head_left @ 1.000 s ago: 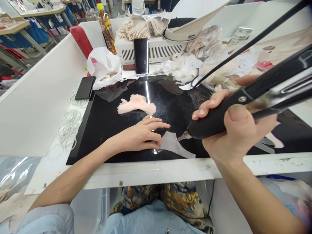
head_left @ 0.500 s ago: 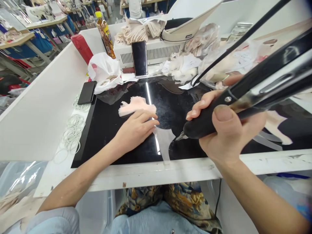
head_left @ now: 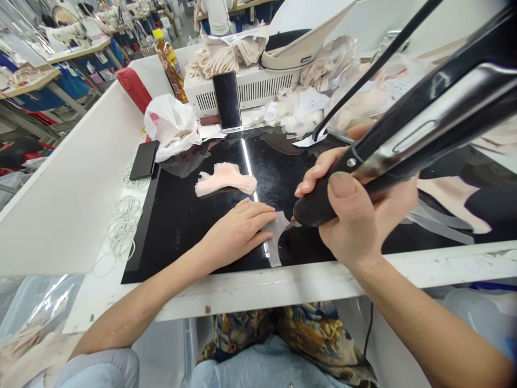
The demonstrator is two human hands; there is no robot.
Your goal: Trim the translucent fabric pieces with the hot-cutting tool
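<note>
My left hand (head_left: 238, 231) lies flat, fingers together and stretched, pressing down a thin translucent fabric piece (head_left: 277, 240) on the black glossy work surface (head_left: 177, 215). My right hand (head_left: 355, 210) is wrapped round the black handle of a corded cutting tool (head_left: 404, 145), whose metal tip touches the right edge of that fabric piece. A small stack of pink fabric pieces (head_left: 224, 180) lies just beyond my left hand.
Two black phones: one (head_left: 143, 160) at the surface's left edge, one (head_left: 226, 99) leaning on a white vented box (head_left: 258, 86). A white plastic bag (head_left: 169, 124), bottle (head_left: 169, 59), red object (head_left: 131, 89), white elastic loops (head_left: 123, 221), heaps of fabric at back right. White walls enclose the bench.
My left hand went from beside the pink stack back toward me and flattened on the translucent piece. The tool tip moved left onto the piece's edge. The view shifted slightly.
</note>
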